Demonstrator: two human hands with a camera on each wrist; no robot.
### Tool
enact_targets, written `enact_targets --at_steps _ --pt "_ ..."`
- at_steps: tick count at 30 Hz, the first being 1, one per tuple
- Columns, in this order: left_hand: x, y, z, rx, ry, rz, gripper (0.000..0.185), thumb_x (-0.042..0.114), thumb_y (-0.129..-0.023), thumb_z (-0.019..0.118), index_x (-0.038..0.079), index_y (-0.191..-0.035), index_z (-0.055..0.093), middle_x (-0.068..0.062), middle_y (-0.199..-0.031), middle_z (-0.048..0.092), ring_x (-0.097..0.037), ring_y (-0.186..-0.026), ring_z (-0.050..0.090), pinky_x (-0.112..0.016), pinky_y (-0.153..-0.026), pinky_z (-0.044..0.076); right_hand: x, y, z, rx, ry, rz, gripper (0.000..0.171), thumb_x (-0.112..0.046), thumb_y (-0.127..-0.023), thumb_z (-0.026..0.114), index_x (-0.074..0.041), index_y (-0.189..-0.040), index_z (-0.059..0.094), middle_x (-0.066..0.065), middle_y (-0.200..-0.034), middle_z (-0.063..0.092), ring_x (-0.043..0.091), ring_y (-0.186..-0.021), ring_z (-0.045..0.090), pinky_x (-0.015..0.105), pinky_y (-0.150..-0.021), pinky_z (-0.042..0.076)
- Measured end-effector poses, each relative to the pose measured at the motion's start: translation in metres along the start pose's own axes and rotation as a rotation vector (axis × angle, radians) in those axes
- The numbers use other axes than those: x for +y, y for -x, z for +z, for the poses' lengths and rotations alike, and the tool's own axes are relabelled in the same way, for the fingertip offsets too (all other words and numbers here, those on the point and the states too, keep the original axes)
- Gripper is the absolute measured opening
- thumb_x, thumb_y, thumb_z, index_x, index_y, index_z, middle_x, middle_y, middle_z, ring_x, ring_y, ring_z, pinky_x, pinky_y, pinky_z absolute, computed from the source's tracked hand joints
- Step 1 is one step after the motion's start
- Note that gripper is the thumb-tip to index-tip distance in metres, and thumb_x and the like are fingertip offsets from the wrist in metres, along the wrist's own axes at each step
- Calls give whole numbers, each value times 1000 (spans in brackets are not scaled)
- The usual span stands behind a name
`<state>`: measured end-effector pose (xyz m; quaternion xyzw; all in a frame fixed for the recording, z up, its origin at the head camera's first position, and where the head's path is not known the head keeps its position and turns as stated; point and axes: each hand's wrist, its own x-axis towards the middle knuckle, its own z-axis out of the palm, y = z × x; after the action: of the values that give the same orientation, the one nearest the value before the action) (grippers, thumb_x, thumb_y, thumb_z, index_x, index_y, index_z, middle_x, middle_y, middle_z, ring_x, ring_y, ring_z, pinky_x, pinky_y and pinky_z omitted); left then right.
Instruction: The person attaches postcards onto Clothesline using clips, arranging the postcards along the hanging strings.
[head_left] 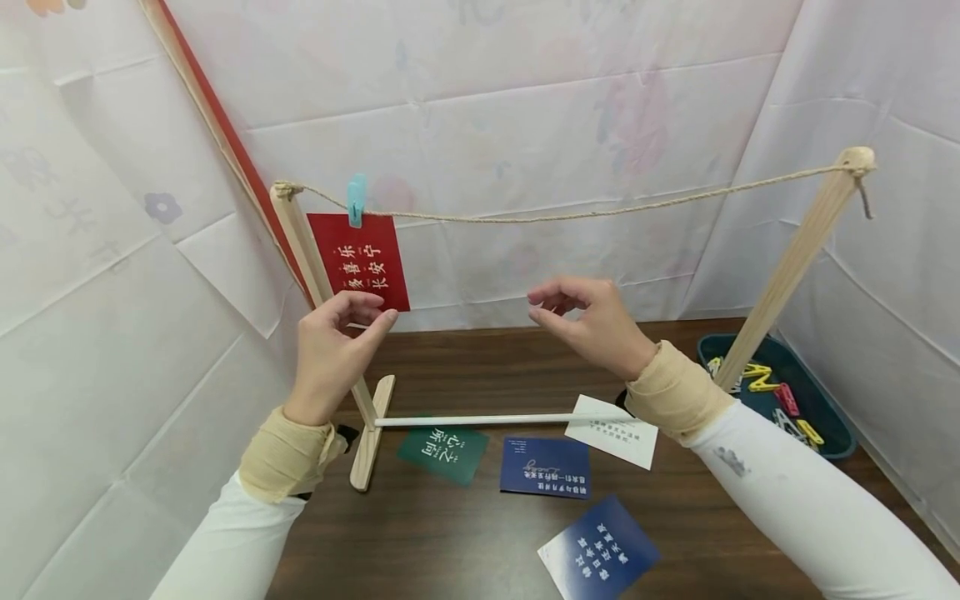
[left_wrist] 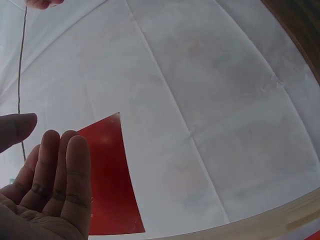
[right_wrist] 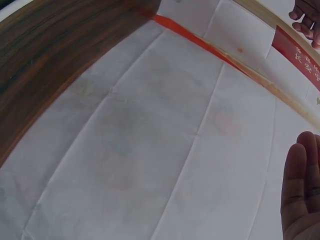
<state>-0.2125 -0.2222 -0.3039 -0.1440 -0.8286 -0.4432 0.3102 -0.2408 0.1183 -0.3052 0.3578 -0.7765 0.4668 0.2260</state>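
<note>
A red card [head_left: 360, 262] with white characters hangs from a twine string [head_left: 562, 217] by a teal clothespin [head_left: 356, 200]. The string runs between two wooden posts. My left hand [head_left: 367, 310] is raised just under the card's lower edge, with its thumb tip by the bottom right corner. Whether it touches the card I cannot tell. The left wrist view shows straight fingers [left_wrist: 70, 170] in front of the red card [left_wrist: 112, 175]. My right hand [head_left: 551, 304] hovers below the middle of the string, its fingers loosely bent, and holds nothing. Its fingers [right_wrist: 302, 190] look relaxed in the right wrist view.
On the dark wooden table lie a green card [head_left: 442, 454], a dark blue card [head_left: 546, 477], a white card [head_left: 611, 431] and a blue-and-white card [head_left: 598, 552]. A dark tray [head_left: 840, 446] with several coloured clips [head_left: 780, 400] sits at the right, behind the right post [head_left: 795, 258]. White sheets surround the table.
</note>
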Motion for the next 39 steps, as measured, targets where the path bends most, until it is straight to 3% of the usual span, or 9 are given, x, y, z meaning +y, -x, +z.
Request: enact_targets --at_steps 15,24,39 --pt "-16 16 13 -20 0 -28 19 9 -95 84 0 -110 78 -17 -93 80 3 -79 64 -11 -70 51 15 23 -3 15 -18 92 14 3 -94 81 1 -107 80 16 -100 81 5 -83 70 17 -76 58" --pt "-25 26 24 -47 50 -75 19 8 -94 85 0 -109 78 -18 -91 79 1 -79 66 -13 -72 52 23 37 -5 14 -17 178 13 2 -95 80 1 -108 79 17 -101 81 4 -86 70 17 -76 57" --pt "-40 41 41 -118 16 -116 19 12 -95 85 3 -110 77 -12 -92 78 -10 -81 67 -20 -74 54 39 60 -9 9 15 223 17 2 -93 82 2 -110 78 19 -105 81 2 -88 71 18 -77 58"
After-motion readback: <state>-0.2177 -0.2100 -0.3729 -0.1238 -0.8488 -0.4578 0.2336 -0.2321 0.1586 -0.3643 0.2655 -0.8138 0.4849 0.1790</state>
